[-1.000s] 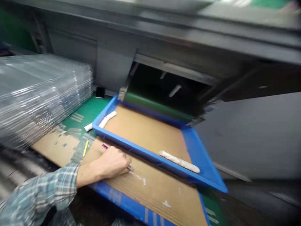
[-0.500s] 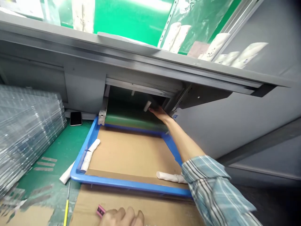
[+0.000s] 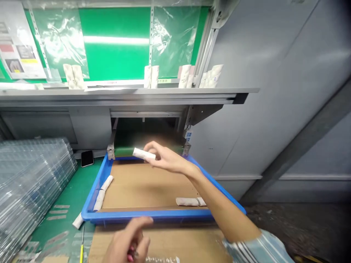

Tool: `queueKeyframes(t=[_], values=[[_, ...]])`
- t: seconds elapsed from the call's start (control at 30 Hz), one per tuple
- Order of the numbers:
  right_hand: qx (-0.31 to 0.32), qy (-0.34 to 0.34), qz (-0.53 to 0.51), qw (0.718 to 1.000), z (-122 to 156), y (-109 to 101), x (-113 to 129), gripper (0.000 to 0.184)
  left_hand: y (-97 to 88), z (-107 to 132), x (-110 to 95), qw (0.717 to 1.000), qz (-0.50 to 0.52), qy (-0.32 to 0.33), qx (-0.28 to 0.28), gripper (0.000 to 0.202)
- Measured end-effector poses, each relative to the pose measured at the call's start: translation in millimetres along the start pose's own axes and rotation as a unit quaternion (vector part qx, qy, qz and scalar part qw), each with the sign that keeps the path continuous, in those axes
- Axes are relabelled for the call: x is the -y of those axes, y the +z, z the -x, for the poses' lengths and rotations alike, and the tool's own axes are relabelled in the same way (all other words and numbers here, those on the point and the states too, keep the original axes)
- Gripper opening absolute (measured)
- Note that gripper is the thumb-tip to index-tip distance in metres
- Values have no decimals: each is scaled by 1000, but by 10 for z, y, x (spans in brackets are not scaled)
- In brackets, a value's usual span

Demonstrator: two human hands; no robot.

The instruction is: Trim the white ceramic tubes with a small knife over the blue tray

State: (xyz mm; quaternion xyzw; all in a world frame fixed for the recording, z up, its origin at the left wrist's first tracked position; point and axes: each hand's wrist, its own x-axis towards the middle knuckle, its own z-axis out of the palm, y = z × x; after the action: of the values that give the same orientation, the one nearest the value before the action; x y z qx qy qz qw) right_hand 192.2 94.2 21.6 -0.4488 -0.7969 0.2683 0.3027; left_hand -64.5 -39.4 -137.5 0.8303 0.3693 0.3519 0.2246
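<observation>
My right hand [image 3: 161,157] is closed round one end of a white roll [image 3: 144,153], raised above the far part of a blue tray [image 3: 123,215]. My left hand [image 3: 127,241], blurred, is in front of the tray over the cardboard [image 3: 178,237]. Its fingers curl round a small pink object [image 3: 132,254], mostly hidden, whose kind I cannot make out. In the tray, white rolls [image 3: 100,199] lie end to end along the left wall. More white rolls [image 3: 188,201] lie at the front right, partly behind my right forearm.
Behind the tray is a green conveyor belt [image 3: 128,137] under a grey shelf [image 3: 131,98]. Several upright white rolls [image 3: 73,76] stand on the shelf. At left are stacked clear plastic trays [image 3: 33,182], a phone [image 3: 87,158], a yellow-handled tool [image 3: 81,252] and another white roll [image 3: 78,221].
My right hand has drawn back from the conveyor opening with the white roll, now over the tray. My left hand has shifted and turned, hiding more of the pink object. The head view has levelled.
</observation>
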Motion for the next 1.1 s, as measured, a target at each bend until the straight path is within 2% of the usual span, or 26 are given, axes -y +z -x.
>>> queueKeyframes(t=[0.07,0.13,0.2,0.27,0.37,0.5,0.83,1.1], values=[[-3,-19,-19,1000,417,27,226,24,-280,-217,-173,998,23,-32,-54,41],[-14,-29,-47,998,724,49,384,23,-544,-479,-351,994,21,-43,-99,57],[-25,-39,-79,996,907,69,475,23,-733,-734,-500,996,21,-28,-76,63],[-31,-49,-109,992,995,82,509,23,-823,-938,-601,999,32,-7,-31,51],[-39,-67,-142,987,1037,74,489,20,-819,-1119,-667,998,66,7,-4,34],[-48,-74,-155,984,1049,25,417,22,-755,-1200,-686,995,102,8,9,34],[-55,-61,-98,992,999,29,350,32,-784,-1203,-594,999,46,21,18,28],[-65,-60,-86,992,969,81,317,34,-789,-1179,-561,997,55,45,4,24]])
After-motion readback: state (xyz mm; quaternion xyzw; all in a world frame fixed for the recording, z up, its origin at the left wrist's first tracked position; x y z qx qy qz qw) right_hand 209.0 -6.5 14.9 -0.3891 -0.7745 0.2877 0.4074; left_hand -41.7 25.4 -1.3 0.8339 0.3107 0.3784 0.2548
